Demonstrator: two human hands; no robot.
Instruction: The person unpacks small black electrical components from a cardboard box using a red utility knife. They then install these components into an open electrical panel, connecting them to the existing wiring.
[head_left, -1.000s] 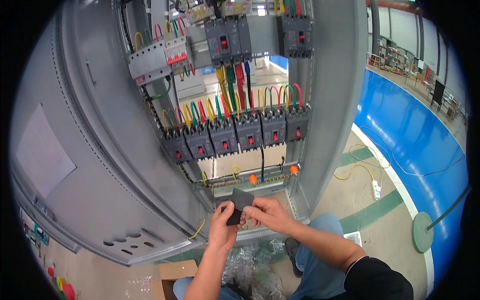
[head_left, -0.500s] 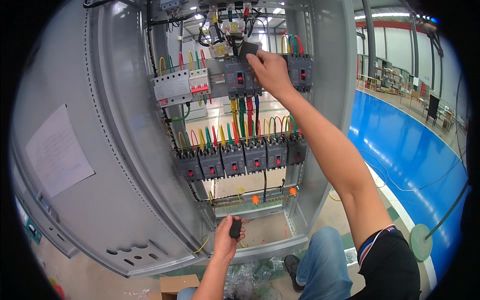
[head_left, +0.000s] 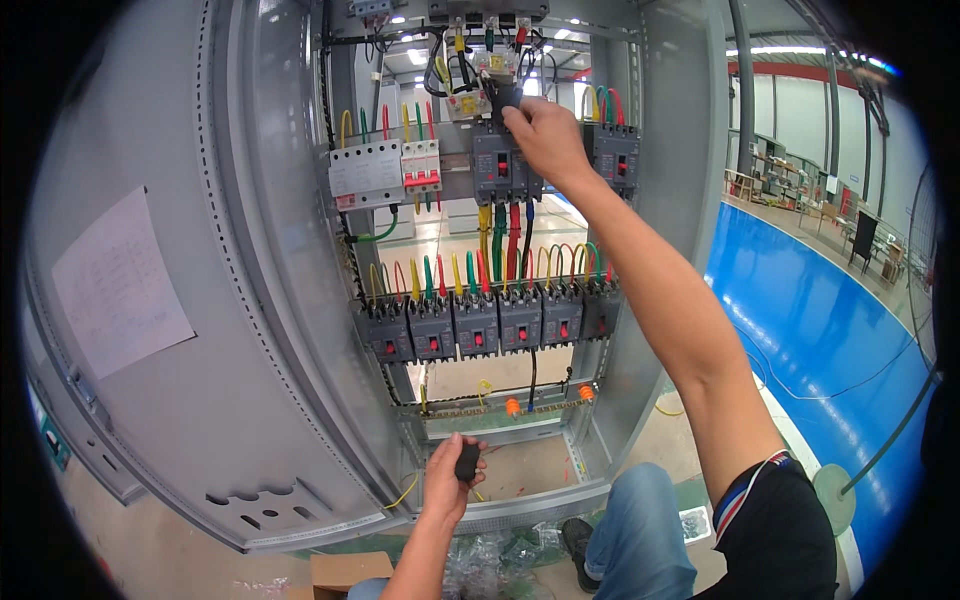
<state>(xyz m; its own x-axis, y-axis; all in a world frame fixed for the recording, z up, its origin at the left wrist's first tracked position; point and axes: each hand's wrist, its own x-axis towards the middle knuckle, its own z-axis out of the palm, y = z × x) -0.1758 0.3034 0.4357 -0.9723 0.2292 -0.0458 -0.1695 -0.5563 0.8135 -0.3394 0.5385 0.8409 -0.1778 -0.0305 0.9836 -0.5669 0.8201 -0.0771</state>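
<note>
My right hand [head_left: 548, 142] is raised to the top of a dark grey circuit breaker [head_left: 492, 165] with a red toggle. Its fingers are closed on a black block-shaped cover [head_left: 508, 97] at the breaker's upper terminals; the fingers partly hide it. Low in front of the cabinet, my left hand [head_left: 443, 480] is closed on a small black piece [head_left: 467, 462], apart from everything else. Yellow, green, red and blue cables [head_left: 514, 235] run down from the breaker. A white modular unit [head_left: 366, 175] and a small breaker with red levers [head_left: 421, 168] sit to its left.
A row of several breakers [head_left: 476, 325] spans the cabinet below. The grey cabinet door [head_left: 130, 420] stands at the left with a paper [head_left: 122, 285] on it. Orange insulators [head_left: 513, 407] sit on the low busbar. A cardboard box [head_left: 350, 570] and clear plastic wrap [head_left: 490, 565] lie on the floor.
The view has shifted slightly, moving the cabinet rightward in the picture. The black cover in my right hand has turned more upright against the breaker top. My left hand keeps its piece.
</note>
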